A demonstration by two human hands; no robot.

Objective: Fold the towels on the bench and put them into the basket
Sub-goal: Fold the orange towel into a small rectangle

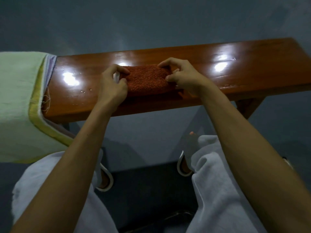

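Both hands are working at the middle of the bench [252,64]: the left hand [112,81] is pinching one end of the folded orange towel [148,79], and the right hand [183,76] is pinching the other. The folding seems to be finishing. Next, the bundle is needing a lift, kept whole, off the bench toward a basket that is not showing.

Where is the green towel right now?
In the head view, at far left, the green towel drapes over the left end of the bench, apart from the red towel that the left hand and right hand grip mid-bench.
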